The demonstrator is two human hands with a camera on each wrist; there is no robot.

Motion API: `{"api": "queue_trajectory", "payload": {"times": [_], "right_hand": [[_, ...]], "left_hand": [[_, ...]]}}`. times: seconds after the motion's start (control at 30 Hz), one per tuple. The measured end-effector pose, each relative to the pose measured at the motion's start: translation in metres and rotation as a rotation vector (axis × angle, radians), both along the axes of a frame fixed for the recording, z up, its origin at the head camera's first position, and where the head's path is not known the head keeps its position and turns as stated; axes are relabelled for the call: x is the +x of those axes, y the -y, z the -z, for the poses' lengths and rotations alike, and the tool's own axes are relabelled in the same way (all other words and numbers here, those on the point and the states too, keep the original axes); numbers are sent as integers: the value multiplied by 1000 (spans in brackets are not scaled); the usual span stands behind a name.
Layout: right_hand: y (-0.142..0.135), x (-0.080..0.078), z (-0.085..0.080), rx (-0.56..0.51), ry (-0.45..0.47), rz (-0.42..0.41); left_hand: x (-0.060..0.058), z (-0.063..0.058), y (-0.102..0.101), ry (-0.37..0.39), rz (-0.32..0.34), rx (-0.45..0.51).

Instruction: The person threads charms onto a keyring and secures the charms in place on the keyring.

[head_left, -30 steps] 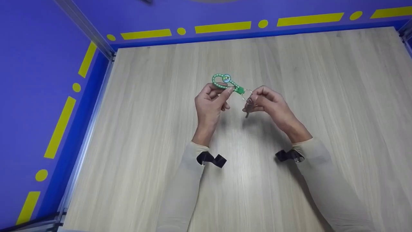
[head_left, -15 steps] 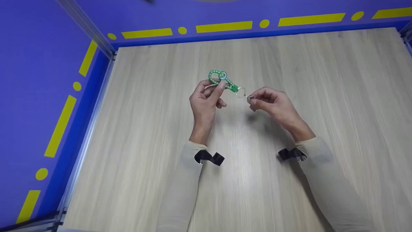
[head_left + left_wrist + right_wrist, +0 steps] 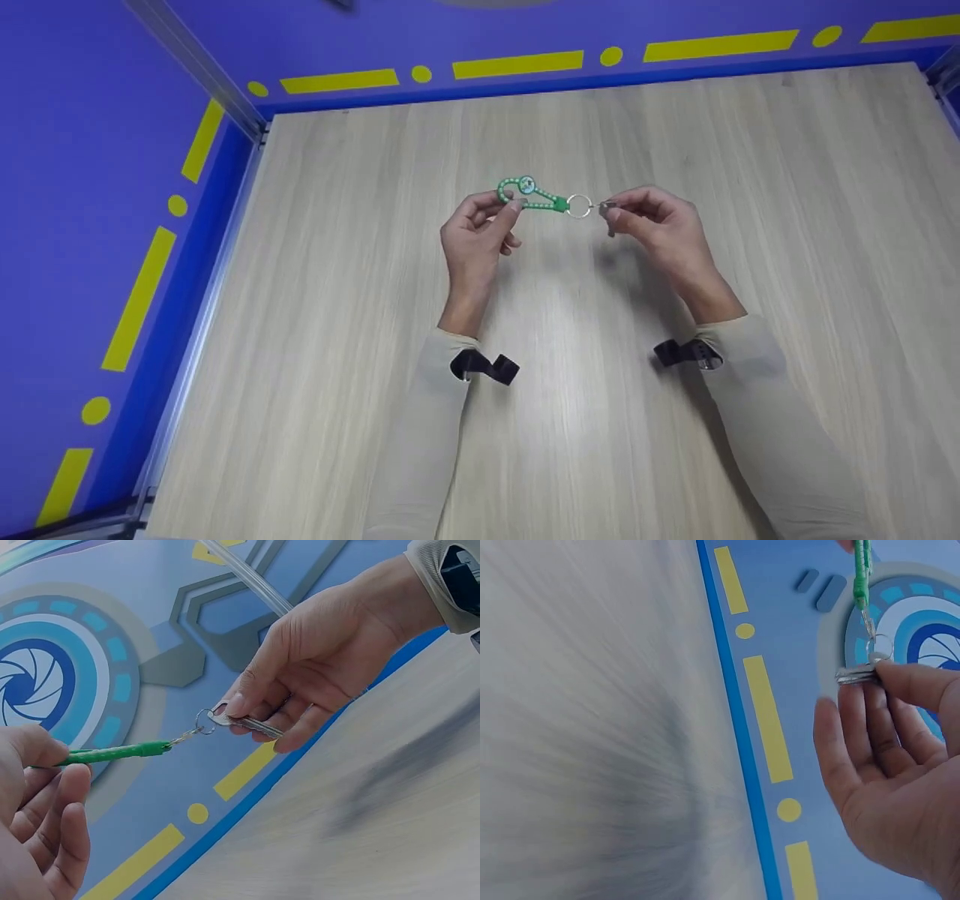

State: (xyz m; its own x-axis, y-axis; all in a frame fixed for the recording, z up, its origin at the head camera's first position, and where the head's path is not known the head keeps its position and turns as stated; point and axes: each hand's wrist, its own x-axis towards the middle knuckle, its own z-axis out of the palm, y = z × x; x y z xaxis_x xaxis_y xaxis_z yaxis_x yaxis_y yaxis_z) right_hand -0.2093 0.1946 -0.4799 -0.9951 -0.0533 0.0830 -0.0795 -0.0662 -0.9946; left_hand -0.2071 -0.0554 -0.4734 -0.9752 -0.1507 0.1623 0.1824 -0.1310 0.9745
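A green keychain strap [image 3: 561,204] with pale dots and a round picture badge is pinched at its loop end by my left hand [image 3: 477,234]. From its other end a metal ring [image 3: 578,206] stretches toward my right hand [image 3: 669,232]. That hand pinches metal keys [image 3: 857,675] by their heads, between thumb and fingers. In the left wrist view a key's toothed blade [image 3: 259,727] lies along the right fingers, and a small ring [image 3: 205,721] joins it to the strap's short chain. Strap, ring and keys form one line between the hands, held above the table.
A wood-grain table [image 3: 337,300] spreads under both arms. Blue panels with yellow dashes and dots stand along its far side and left side, with a metal rail [image 3: 202,330] at the left edge. Black bands [image 3: 484,366] sit on both wrists.
My right hand has moved right and slightly up with the keys, away from the left. The ring has turned flat to view, and the keychain now lies stretched nearly level between the hands.
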Motion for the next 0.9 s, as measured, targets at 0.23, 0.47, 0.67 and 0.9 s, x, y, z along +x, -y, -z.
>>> {"api": "queue_trajectory", "payload": {"times": [0.23, 0.47, 0.67, 0.9], "right_hand": [[-3, -4, 2, -30, 48, 41], [-4, -7, 6, 16, 101, 82], [-6, -10, 12, 114, 121, 86], [-9, -10, 16, 200, 182, 73]], "left_hand": [[-2, 8, 0, 63, -5, -58], [-6, 17, 0, 142, -23, -148], [-9, 24, 1, 175, -8, -174], [-13, 32, 1, 193, 25, -185]]}}
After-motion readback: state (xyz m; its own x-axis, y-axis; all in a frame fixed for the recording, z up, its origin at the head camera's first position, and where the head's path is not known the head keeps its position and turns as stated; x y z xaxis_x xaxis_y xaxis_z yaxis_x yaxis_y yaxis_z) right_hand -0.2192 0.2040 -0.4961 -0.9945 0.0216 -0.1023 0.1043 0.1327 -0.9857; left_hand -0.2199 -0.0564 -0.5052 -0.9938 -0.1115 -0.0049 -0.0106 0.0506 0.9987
